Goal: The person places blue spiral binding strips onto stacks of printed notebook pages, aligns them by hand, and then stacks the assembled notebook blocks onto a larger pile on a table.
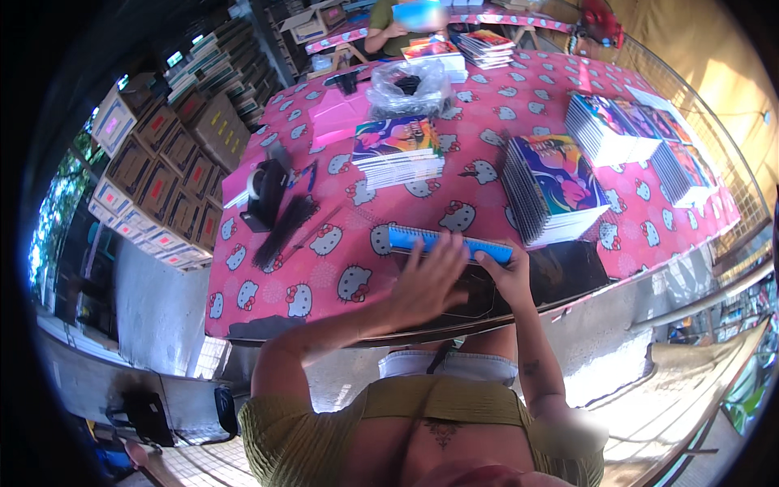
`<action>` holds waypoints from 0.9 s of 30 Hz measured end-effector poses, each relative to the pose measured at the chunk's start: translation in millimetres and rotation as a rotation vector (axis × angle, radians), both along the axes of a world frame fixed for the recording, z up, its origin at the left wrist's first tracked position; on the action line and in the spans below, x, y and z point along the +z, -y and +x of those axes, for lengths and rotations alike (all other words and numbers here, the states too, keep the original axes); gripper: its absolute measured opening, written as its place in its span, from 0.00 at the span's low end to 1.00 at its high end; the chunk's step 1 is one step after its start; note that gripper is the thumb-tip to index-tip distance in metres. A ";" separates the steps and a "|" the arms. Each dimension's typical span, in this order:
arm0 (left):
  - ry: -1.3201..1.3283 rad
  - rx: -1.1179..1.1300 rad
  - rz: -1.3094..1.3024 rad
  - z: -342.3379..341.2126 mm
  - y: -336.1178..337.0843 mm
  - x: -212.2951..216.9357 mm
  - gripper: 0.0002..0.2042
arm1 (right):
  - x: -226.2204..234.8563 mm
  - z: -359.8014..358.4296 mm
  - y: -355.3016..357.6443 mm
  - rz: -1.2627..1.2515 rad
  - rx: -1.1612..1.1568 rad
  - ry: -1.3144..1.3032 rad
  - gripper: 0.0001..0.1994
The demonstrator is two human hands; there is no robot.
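A blue spiral-bound notebook (407, 238) is held tilted above the table's near edge, its coil edge facing away from me. My right hand (510, 273) grips its right end, thumb on the blue face. Across the middle of the same face lies my left hand (434, 274), fingers stretched out and slightly smeared by motion. Beneath both hands is a black mat (560, 272) on the table edge. To the right stands a stack of spiral notebooks with colourful covers (554, 183). Another stack of colourful notebooks (398, 150) sits just beyond my hands.
Left on the pink patterned tablecloth (324, 276) lie a bundle of thin black coils (288, 230) and a black tape dispenser (265, 195). Farther off are a clear plastic bag (408, 89), pink sheets (339, 118) and more notebook stacks (613, 130). A person (393, 32) sits opposite; cartons (158, 174) are piled left.
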State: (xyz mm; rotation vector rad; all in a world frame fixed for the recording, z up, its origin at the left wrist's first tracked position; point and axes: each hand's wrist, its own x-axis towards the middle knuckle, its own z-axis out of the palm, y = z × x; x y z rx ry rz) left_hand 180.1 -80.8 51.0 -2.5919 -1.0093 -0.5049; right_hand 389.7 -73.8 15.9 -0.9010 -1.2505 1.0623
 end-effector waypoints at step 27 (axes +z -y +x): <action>0.051 -0.066 0.071 17.2 -17.1 4.6 0.41 | -2.8 5.0 -10.7 0.174 0.148 0.312 0.10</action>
